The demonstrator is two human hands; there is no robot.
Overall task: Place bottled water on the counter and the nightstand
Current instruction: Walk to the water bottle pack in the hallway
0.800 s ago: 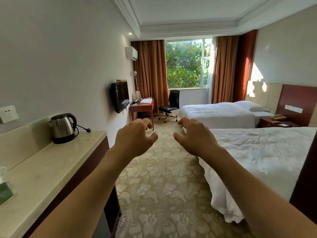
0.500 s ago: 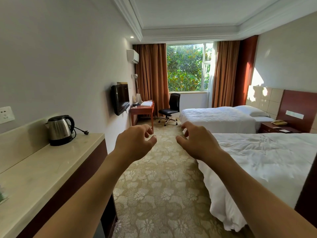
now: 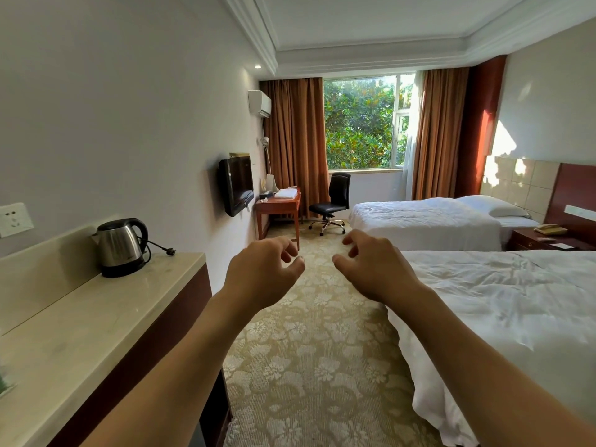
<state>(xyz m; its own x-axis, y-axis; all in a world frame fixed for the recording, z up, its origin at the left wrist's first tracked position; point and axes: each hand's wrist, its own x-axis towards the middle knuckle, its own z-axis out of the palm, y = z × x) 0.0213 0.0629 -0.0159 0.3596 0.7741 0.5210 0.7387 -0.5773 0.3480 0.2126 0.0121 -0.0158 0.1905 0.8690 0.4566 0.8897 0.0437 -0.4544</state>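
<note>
No water bottle shows in this view. The pale stone counter [image 3: 96, 311] runs along the left wall, with a steel kettle [image 3: 121, 246] standing at its far end. The dark wooden nightstand [image 3: 545, 241] sits between the two beds at the right, carrying a telephone. My left hand [image 3: 263, 274] and my right hand [image 3: 375, 269] are held out over the carpet aisle, both empty with fingers loosely curled and apart. My left hand is right of the counter's far end.
The near bed [image 3: 503, 311] fills the right side and a far bed [image 3: 425, 221] lies beyond it. A wall TV [image 3: 237, 185], a small desk [image 3: 279, 204] and an office chair [image 3: 332, 204] stand by the window. A patterned carpet aisle [image 3: 309, 366] runs between counter and bed.
The view has shifted down and forward along the aisle. Both hands stay stretched out and empty. The green-labelled item at the counter's near left edge has almost slid out of view.
</note>
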